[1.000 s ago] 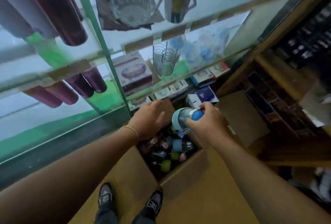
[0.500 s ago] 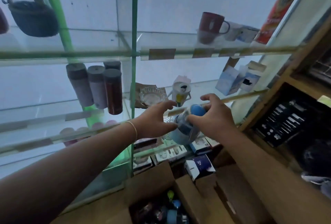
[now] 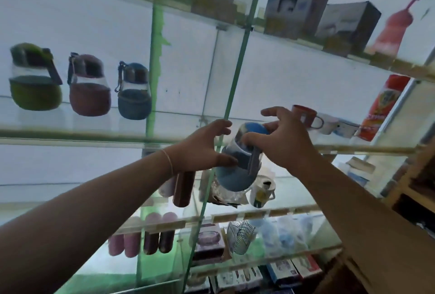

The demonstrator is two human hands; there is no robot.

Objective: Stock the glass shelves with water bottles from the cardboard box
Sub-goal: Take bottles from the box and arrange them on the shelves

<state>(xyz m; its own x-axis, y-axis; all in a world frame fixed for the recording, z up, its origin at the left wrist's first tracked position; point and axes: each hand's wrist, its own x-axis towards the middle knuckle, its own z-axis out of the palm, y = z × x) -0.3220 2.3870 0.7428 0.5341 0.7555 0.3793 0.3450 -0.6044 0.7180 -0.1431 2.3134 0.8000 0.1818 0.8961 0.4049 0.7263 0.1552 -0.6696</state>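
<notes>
Showing at far left a green water bottle [image 3: 35, 77], a maroon water bottle [image 3: 89, 84] and a blue shelved bottle [image 3: 134, 91], standing side by side in a row on an upper glass shelf [image 3: 70, 137], each apart from its neighbour, just left of a green upright strut [image 3: 153, 70]. Reaching up from the lower left with the left hand [image 3: 202, 148], a thin bracelet [image 3: 168, 159] circling the wrist; keeping the grip wide, thumb lying against the blue sleeve, fingers loosely spread just beside the clear upper part, contact there being too blurred to tell. Holding the blue water bottle [image 3: 237, 164] in mid-air between both hands, tilted with its cap up and to the right, in front of the shelf edge and not resting on any glass. Hanging below and behind it, a dark maroon tumbler [image 3: 183, 188] and a white printed mug [image 3: 261, 191] on a lower shelf, a wire rack [image 3: 240, 235] lower again. Coming in from the lower right with the right hand [image 3: 282, 145], the grip narrowing on the rounded blue cap, thumb and middle fingers pinching it, index finger lifting free above. Standing farther right on the shelf, a red mug [image 3: 306, 116], then a white mug [image 3: 329, 123], then a red printed can [image 3: 381, 108] near the frame. Sitting on the top shelf, two dark boxes [image 3: 299, 4] and a pink bottle [image 3: 395, 28].
</notes>
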